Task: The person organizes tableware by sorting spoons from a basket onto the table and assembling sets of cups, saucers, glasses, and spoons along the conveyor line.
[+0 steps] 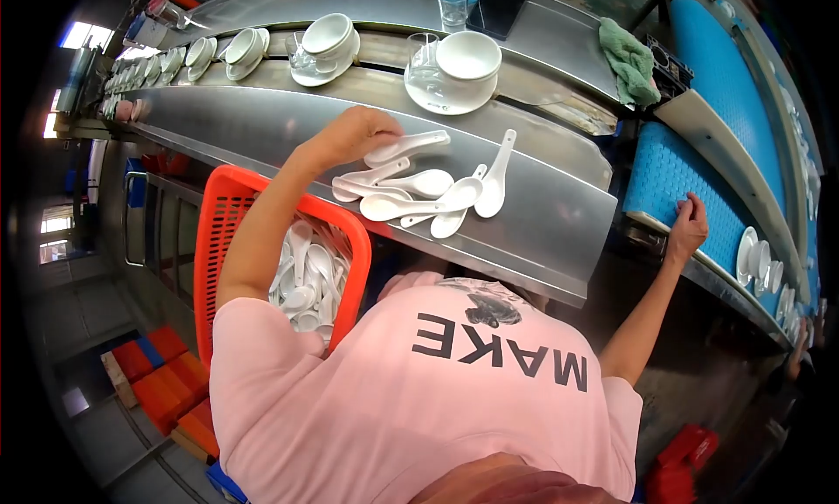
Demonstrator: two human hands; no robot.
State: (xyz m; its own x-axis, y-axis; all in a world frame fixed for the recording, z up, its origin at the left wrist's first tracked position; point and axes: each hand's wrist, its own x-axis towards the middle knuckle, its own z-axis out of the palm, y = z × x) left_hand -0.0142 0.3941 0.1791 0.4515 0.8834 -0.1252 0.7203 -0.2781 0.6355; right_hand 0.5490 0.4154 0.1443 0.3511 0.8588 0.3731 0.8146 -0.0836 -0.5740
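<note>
My left hand [356, 139] reaches over the steel counter, its fingers closed at the bowl end of a white soup spoon [423, 142]. Just below that spoon lies a loose pile of several more white soup spoons [426, 183], with one spoon [495, 182] set apart on the right, its handle pointing away from me. My right hand [689, 227] is out to the side by the edge of the blue conveyor belt [677, 168]. Its fingers are loosely apart and nothing shows in them. A red plastic basket [229, 233] beneath my left arm holds many white spoons [306, 277].
Along the rail behind the counter [551, 216] runs a row of place settings, the nearest a plate [450, 98] with bowl [469, 57] and glass [423, 54]. A green cloth [627, 60] and a dark phone [499, 8] lie farther back. Dishes [747, 255] stand on the right conveyor.
</note>
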